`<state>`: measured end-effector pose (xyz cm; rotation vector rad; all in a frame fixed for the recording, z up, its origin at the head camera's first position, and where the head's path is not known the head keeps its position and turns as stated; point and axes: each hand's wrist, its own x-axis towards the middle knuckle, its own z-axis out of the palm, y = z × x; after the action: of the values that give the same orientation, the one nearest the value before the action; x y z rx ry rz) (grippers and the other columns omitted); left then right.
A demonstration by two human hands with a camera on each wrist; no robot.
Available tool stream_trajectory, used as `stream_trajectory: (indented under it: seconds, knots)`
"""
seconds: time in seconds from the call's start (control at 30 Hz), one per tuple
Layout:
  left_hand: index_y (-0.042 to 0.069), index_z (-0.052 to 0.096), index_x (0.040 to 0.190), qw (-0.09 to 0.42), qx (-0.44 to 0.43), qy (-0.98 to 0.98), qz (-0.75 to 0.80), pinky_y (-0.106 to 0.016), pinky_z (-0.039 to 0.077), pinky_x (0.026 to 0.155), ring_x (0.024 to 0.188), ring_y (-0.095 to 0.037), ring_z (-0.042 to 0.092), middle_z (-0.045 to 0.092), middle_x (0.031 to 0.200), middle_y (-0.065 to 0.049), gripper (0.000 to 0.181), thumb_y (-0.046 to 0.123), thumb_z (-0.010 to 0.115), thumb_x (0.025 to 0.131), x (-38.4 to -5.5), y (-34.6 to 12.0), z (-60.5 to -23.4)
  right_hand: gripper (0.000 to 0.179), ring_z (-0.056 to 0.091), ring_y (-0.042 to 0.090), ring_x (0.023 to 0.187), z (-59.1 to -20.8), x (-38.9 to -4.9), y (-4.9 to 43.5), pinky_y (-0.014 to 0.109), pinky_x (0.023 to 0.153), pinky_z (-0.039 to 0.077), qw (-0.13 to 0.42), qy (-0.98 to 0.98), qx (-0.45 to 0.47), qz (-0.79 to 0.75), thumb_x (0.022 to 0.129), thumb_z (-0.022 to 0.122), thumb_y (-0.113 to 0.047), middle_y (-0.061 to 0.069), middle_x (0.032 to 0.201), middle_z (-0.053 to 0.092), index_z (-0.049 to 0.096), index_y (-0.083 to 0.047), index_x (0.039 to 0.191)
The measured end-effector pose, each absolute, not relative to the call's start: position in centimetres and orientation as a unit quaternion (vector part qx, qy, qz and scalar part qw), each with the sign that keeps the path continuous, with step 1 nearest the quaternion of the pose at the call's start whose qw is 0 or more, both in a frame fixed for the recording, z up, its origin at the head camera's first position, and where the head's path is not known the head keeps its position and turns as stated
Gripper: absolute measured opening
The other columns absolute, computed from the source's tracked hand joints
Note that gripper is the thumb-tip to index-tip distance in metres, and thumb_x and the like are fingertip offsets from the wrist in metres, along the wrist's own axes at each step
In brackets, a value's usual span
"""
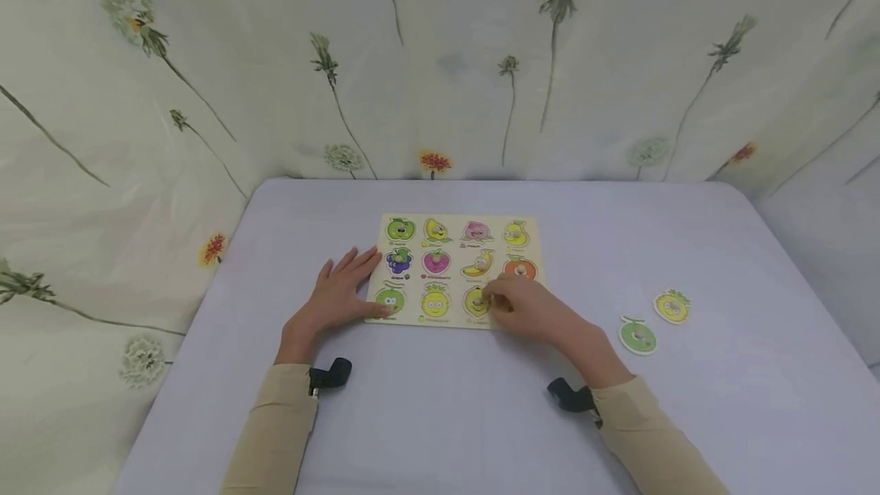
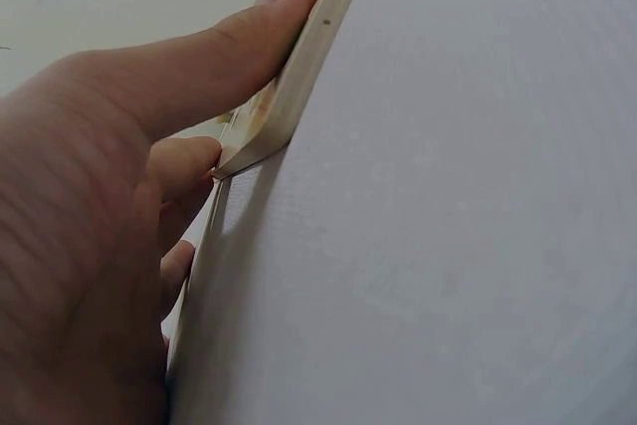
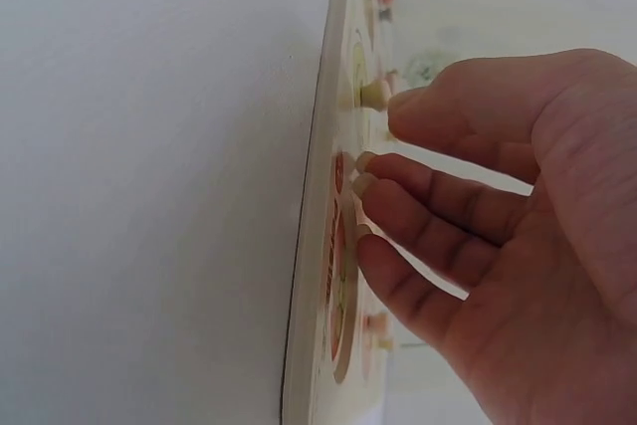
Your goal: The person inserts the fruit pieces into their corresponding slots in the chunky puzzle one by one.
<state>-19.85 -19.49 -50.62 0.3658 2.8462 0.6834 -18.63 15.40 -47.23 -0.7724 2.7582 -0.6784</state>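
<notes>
On the table lies a wooden fruit puzzle board [image 1: 414,319] with fruit pictures and knobbed pieces. My left hand [image 1: 337,292] rests on its left side, the thumb on the lower left corner by the melon place and the other fingers spread along the edge. At the lower right, my right hand [image 1: 532,308] hovers beside the lemon piece [image 1: 473,301], fingers loosely bent. In the right wrist view, the thumb tip stands right at a small wooden knob [image 3: 374,96], not wrapped round it. The index finger is mostly hidden behind the thumb.
Two loose pieces, a green melon [image 1: 638,336] and a yellow pineapple [image 1: 672,305], lie on the table right of my right forearm. An orange piece [image 1: 520,267] sits on the board just beyond the right hand. A flower-printed cloth [image 1: 440,82] hangs behind the table.
</notes>
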Motion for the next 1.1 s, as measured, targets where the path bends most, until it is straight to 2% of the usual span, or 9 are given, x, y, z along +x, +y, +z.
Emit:
stream_trajectory:
  seconds: [0.3,0.43,0.67,0.8,1.1]
  knots:
    - [0.024,0.024,0.159,0.091,0.124,0.961,0.231,-0.061,-0.002,0.124,0.157,-0.027,0.006,0.02,0.168,0.006,0.107,0.064,0.075,0.074,-19.7,-19.5,-50.7,0.026,0.052,0.013,0.081,-47.0,-18.1,16.8,0.027,0.071,0.043,0.119,0.938,-0.226,-0.235,0.086,0.059,-0.007,-0.003,0.085,0.061,0.073,-0.013,0.107]
    - [0.024,0.024,0.159,0.09,0.124,0.961,0.23,-0.062,-0.002,0.124,0.157,-0.027,0.006,0.02,0.168,0.005,0.106,0.063,0.075,0.075,-19.7,-19.5,-50.7,0.022,0.053,0.013,0.083,-46.9,-18.0,17.3,0.027,0.073,0.046,0.124,0.937,-0.218,-0.245,0.087,0.063,-0.01,-0.005,0.088,0.063,0.072,-0.014,0.107]
    - [0.026,0.022,0.159,0.091,0.127,0.96,0.231,-0.06,-0.003,0.125,0.158,-0.025,0.004,0.018,0.168,0.008,0.107,0.066,0.073,0.075,-19.9,-19.7,-51.1,0.009,0.054,0.011,0.082,-47.1,-17.9,18.8,0.027,0.075,0.048,0.101,0.937,-0.228,-0.243,0.089,0.069,-0.015,-0.01,0.086,0.065,0.072,-0.019,0.097]
    - [0.026,0.022,0.159,0.091,0.127,0.96,0.233,-0.06,-0.003,0.125,0.158,-0.024,0.004,0.018,0.168,0.009,0.109,0.067,0.073,0.073,-19.9,-19.6,-51.1,0.01,0.055,0.012,0.083,-47.4,-17.9,19.7,0.029,0.077,0.049,0.098,0.945,-0.212,-0.228,0.09,0.067,-0.016,-0.008,0.09,0.066,0.072,-0.021,0.098]
    - [0.025,0.021,0.16,0.097,0.133,0.959,0.23,-0.06,-0.002,0.125,0.158,-0.025,0.004,0.017,0.168,0.009,0.113,0.066,0.076,0.07,-19.9,-19.7,-51.0,0.022,0.054,0.018,0.09,-46.8,-17.5,21.7,0.033,0.08,0.049,0.11,0.951,-0.168,-0.233,0.089,0.062,-0.014,-0.002,0.096,0.064,0.072,-0.016,0.109]
